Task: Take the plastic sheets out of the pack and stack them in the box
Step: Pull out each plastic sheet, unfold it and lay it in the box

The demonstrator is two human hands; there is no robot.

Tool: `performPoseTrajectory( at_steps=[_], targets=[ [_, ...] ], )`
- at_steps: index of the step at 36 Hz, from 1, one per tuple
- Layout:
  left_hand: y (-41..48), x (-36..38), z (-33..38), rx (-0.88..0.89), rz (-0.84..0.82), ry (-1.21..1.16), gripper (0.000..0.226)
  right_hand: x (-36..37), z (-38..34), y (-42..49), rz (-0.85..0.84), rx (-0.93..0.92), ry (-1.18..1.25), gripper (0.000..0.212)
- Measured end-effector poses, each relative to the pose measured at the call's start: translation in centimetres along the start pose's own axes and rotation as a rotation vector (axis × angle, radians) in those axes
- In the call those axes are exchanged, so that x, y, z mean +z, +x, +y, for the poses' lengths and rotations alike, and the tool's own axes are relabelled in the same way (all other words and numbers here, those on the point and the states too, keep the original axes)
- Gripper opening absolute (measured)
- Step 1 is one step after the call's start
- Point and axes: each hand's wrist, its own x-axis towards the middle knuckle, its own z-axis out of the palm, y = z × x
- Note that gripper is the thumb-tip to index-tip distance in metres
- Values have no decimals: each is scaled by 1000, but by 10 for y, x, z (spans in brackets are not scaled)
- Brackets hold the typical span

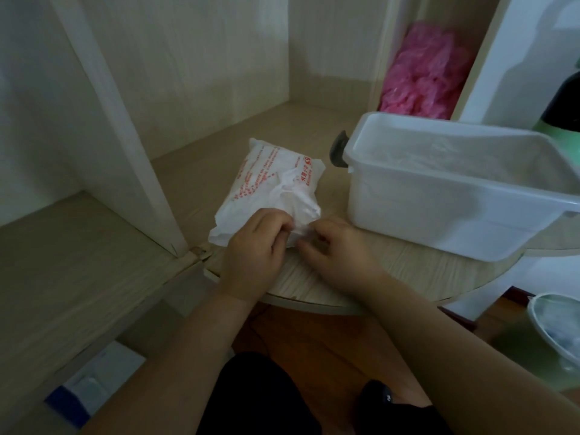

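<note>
A white plastic pack (266,186) with red print lies on the wooden shelf, its near end crumpled and open. My left hand (254,249) pinches the thin white plastic at that near end. My right hand (339,249) pinches the same crumpled plastic from the right, fingertips close to the left hand's. To the right stands a translucent white box (408,211) with a grey latch on its left end; thin clear plastic sheets lie inside it.
The shelf (314,127) has a curved front edge and a white upright panel (125,136) on the left. Pink crumpled plastic (423,70) fills a compartment at the back right. A round container (555,328) sits low at the right. A dark bottle (565,102) stands at the far right.
</note>
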Motion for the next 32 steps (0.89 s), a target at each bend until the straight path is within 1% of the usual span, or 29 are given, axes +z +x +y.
performPoseTrajectory(
  at_steps=[3, 5, 6, 7, 9, 12, 14, 17, 19, 21, 23, 26, 27, 30, 32],
  targets=[
    [1, -1, 0, -31, -50, -25, 12, 1, 0, -1, 6, -41, 73, 18],
    [2, -2, 1, -82, -83, -67, 17, 0, -1, 0, 0, -36, 153, 15],
    [3, -2, 2, -114, -99, -96, 22, -2, -2, 1, 4, -19, 205, 12],
    [4, -3, 3, -153, -113, -129, 30, -4, -4, 2, 5, 21, 262, 14],
    [6, -4, 4, -231, -146, -170, 47, -9, -8, 5, 6, 130, 379, 22],
    [9, -1, 2, -281, -191, -131, 63, -20, -17, 14, 25, 222, 524, 21],
    [10, 1, 1, -273, -198, -73, 67, -28, -23, 22, 64, 220, 528, 20],
    [10, 1, 0, -230, -158, -38, 63, -42, -31, 33, 111, 161, 416, 23],
    [12, -1, 2, -236, -145, -40, 65, -49, -36, 38, 44, 114, 331, 24],
    [15, -2, 5, -223, -143, -2, 67, -50, -39, 39, -60, 118, 293, 23],
    [17, 0, 6, -199, -155, 42, 56, -48, -41, 39, -129, 149, 320, 24],
    [18, -1, 7, -173, -159, 67, 26, -49, -48, 37, -78, 151, 370, 31],
    [18, -2, 7, -183, -164, 69, 21, -50, -49, 36, -55, 138, 377, 32],
    [16, -1, 5, -256, -194, 66, 23, -53, -55, 35, 6, 90, 408, 32],
    [15, -1, 2, -309, -187, 63, 34, -57, -57, 36, 63, 73, 429, 33]
  ],
)
